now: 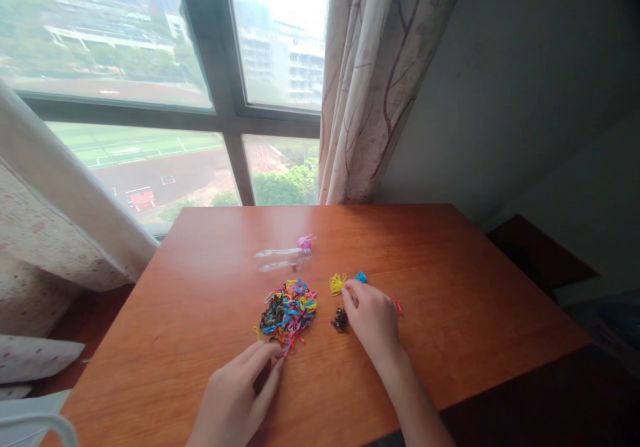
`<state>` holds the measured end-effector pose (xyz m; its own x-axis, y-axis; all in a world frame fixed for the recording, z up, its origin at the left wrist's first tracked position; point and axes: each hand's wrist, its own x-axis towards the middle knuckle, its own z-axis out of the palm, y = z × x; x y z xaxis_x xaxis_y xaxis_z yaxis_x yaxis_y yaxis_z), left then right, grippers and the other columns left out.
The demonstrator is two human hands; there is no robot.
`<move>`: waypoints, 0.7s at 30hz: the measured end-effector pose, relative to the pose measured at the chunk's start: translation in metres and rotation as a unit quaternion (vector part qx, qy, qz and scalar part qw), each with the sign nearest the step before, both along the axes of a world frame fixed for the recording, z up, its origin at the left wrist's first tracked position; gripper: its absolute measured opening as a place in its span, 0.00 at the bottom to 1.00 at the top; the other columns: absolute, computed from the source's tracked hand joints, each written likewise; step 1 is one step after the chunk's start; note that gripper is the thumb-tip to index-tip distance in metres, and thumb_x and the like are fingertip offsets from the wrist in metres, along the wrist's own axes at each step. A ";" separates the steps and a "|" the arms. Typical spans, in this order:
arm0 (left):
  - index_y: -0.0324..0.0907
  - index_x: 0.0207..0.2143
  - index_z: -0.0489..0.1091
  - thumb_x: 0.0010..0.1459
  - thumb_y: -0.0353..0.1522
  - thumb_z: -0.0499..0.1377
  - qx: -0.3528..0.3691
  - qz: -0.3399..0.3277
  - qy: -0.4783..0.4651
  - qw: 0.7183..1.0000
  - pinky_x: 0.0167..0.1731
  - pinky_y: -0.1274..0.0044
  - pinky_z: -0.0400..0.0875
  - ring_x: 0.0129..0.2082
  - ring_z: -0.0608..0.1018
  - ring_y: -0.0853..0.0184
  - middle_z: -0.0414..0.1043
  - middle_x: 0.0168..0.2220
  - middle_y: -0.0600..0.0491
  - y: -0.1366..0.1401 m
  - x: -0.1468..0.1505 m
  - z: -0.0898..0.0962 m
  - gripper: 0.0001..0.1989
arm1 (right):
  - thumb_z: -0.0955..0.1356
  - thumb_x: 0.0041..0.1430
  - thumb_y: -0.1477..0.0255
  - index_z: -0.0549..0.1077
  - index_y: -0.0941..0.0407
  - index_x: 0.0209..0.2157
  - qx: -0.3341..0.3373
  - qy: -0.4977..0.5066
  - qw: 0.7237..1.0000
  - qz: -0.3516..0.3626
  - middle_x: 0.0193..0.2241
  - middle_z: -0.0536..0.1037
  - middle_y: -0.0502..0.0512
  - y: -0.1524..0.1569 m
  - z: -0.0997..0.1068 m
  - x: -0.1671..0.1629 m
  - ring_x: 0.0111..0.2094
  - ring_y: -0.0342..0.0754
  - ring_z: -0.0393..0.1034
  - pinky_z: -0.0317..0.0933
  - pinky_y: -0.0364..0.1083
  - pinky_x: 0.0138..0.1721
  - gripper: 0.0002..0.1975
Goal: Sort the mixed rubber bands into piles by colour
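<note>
A mixed heap of small coloured elastic bands [290, 310] lies on the wooden table. My left hand [243, 383] is at the heap's near edge, thumb and index finger drawn together in a pinch; whatever is between the tips is too small to make out. To the right, my right hand [373, 313] hovers over smaller sorted piles, its fingers curled and pinched beside the yellow bands [337, 283]. Black bands [339, 320] lie just left of that hand, blue bands [361, 277] behind it. Red bands [399, 307] show at its right, partly hidden.
Behind the heap lies a clear plastic container [283, 258], with a pink bundle [306, 241] at its right end. The table [475, 300] reaches back to a window [233, 110] and patterned curtain [360, 87]. A pale curved object [40, 423] stands at the lower left.
</note>
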<state>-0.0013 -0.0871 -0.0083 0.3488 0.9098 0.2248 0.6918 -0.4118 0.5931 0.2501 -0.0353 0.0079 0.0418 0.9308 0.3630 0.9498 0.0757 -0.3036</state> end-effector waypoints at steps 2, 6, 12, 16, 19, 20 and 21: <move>0.48 0.37 0.72 0.63 0.33 0.53 0.002 -0.001 -0.001 1.000 0.31 0.82 0.74 0.31 0.82 0.68 0.79 0.34 0.56 0.000 0.000 0.000 0.07 | 0.66 0.63 0.74 0.76 0.52 0.31 -0.017 -0.026 0.999 -0.006 0.25 0.79 0.50 0.009 0.000 -0.002 0.26 0.45 0.73 0.50 0.42 0.26 0.08; 0.48 0.37 0.72 0.63 0.32 0.53 0.003 -0.001 -0.002 1.000 0.31 0.83 0.74 0.31 0.81 0.69 0.79 0.34 0.56 0.001 0.001 0.002 0.07 | 0.68 0.61 0.76 0.75 0.52 0.29 -0.030 -0.038 0.999 -0.006 0.25 0.79 0.49 0.014 -0.001 -0.005 0.26 0.45 0.73 0.48 0.43 0.25 0.07; 0.48 0.37 0.72 0.63 0.34 0.53 0.011 0.010 -0.002 1.000 0.30 0.82 0.75 0.31 0.82 0.68 0.80 0.35 0.55 0.000 0.001 0.003 0.08 | 0.64 0.65 0.74 0.76 0.53 0.33 0.008 0.019 1.000 0.020 0.27 0.79 0.51 -0.007 -0.003 -0.006 0.28 0.45 0.74 0.53 0.42 0.28 0.09; 0.48 0.38 0.72 0.64 0.35 0.53 0.015 0.016 0.016 1.000 0.30 0.82 0.74 0.30 0.82 0.68 0.80 0.34 0.55 0.000 0.002 0.002 0.08 | 0.62 0.66 0.73 0.75 0.53 0.31 0.009 0.072 0.996 0.054 0.24 0.77 0.49 -0.034 -0.008 -0.016 0.25 0.44 0.72 0.53 0.43 0.28 0.12; 0.49 0.37 0.72 0.64 0.35 0.53 0.018 0.021 0.041 0.999 0.28 0.82 0.74 0.29 0.82 0.68 0.80 0.33 0.57 -0.001 0.004 0.003 0.08 | 0.61 0.67 0.74 0.74 0.53 0.31 -0.003 0.105 0.992 0.075 0.23 0.76 0.48 -0.056 -0.015 -0.027 0.24 0.44 0.70 0.52 0.43 0.28 0.13; 0.49 0.37 0.72 0.64 0.35 0.53 0.020 0.021 0.050 0.998 0.28 0.81 0.74 0.29 0.82 0.68 0.80 0.33 0.57 -0.001 0.005 0.003 0.08 | 0.61 0.67 0.74 0.74 0.53 0.32 -0.007 0.115 0.990 0.081 0.23 0.76 0.48 -0.062 -0.017 -0.030 0.24 0.45 0.70 0.52 0.43 0.29 0.12; 0.49 0.37 0.72 0.64 0.35 0.53 0.023 0.022 0.058 0.998 0.28 0.81 0.74 0.30 0.82 0.68 0.80 0.33 0.57 -0.001 0.005 0.003 0.08 | 0.61 0.67 0.74 0.73 0.52 0.32 -0.010 0.124 0.989 0.085 0.23 0.75 0.49 -0.067 -0.020 -0.033 0.25 0.45 0.70 0.52 0.43 0.29 0.12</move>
<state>0.0040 -0.0882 -0.0054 0.3354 0.9144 0.2266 0.7730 -0.4046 0.4887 0.2170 -0.1023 -0.0117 -0.0310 0.9391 0.3423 0.8202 0.2196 -0.5283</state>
